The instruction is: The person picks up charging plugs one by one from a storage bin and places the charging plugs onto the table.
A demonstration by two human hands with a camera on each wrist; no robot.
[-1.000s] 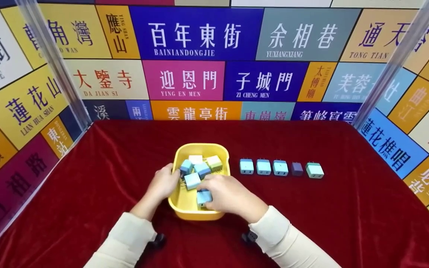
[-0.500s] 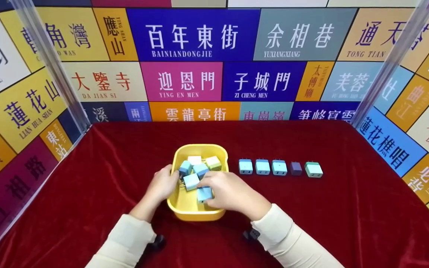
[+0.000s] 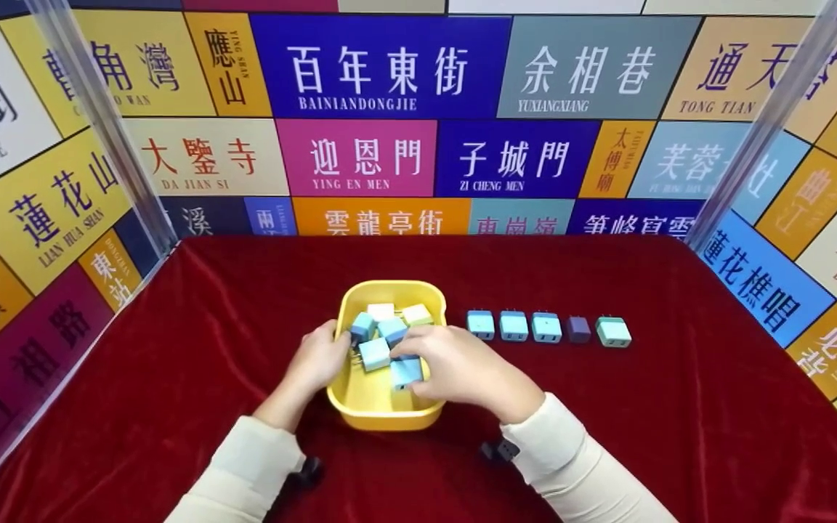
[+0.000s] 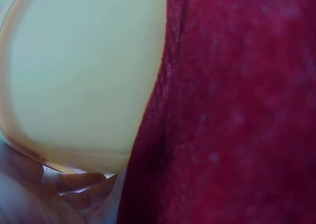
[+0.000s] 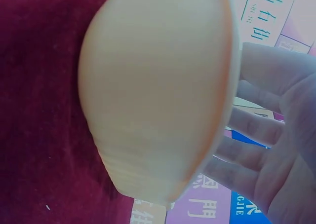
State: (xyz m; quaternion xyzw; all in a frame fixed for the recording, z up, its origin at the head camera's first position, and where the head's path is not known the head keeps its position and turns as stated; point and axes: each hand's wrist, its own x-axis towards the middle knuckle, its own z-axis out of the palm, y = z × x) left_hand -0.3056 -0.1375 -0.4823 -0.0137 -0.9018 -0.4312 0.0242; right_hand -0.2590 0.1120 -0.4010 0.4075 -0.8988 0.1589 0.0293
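A yellow plastic bin [image 3: 389, 421] sits before me with several USB wall chargers inside. My left hand [image 3: 320, 359] grips its left rim, thumb over the edge; in the left wrist view the fingers [image 4: 84, 187] curl at the rim beside the pale outer wall. Inside the front right of the bin, my right hand [image 3: 462, 367] pinches a light-blue charger [image 3: 406, 374]. The right wrist view has the bin wall [image 5: 158, 95] hiding that charger, with fingers reaching over the rim. Also in the bin are a pale-blue charger [image 3: 374, 355], a blue one [image 3: 362, 327] and a yellow-green one [image 3: 417, 315].
Right of the bin, chargers stand in a row on the red velvet cloth [image 3: 607, 436]: light-blue ones [image 3: 514, 327], a small dark purple one [image 3: 578, 330] and a mint-green one [image 3: 613, 333]. Printed sign panels [image 3: 382, 65] wall the back and sides.
My right hand has shifted slightly right and up with the light-blue charger, which lies closer to the bin's right wall. The left hand keeps its grip on the rim.
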